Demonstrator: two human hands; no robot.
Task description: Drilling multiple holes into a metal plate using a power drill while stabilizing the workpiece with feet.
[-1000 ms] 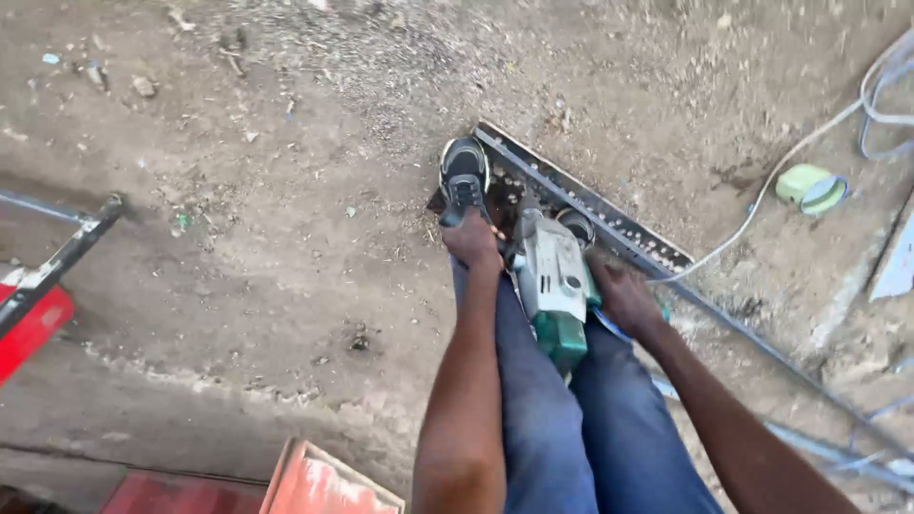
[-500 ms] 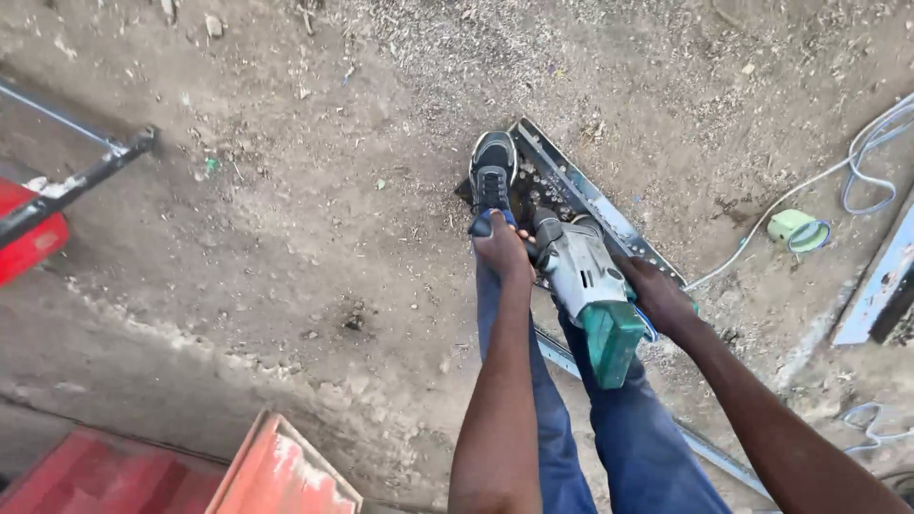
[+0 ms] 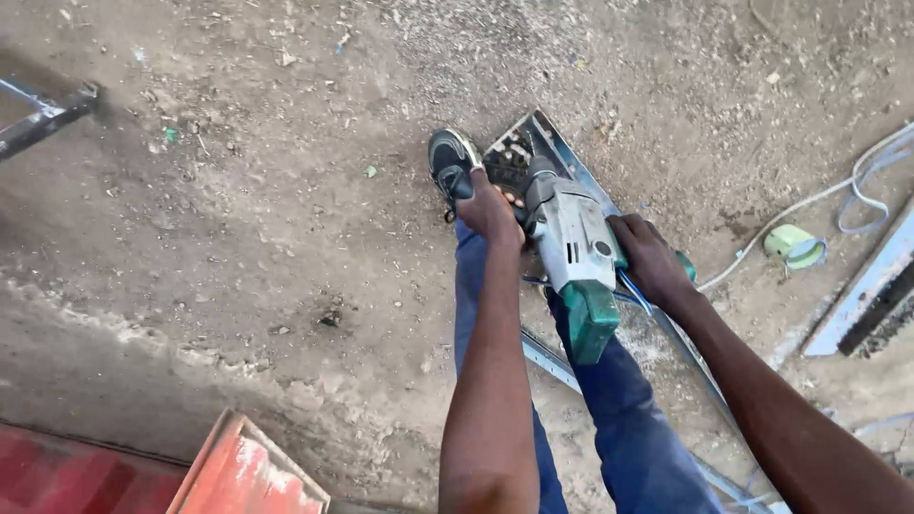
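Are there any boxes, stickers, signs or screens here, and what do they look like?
Small round dark sticker or knob on the grey-and-green power drill, side of the body, between both hands; too small to tell which.
Pale green roll of tape, on the dirt at right, beside the white cable.
No boxes, signs or screens.

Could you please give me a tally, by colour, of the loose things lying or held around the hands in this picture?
Grey and green: 1, the power drill held by the left hand and right hand
Green: 1, the tape roll
Grey metal: 1, the long steel bar under the drill
Black: 1, the shoe
White: 1, the cable
Total: 5
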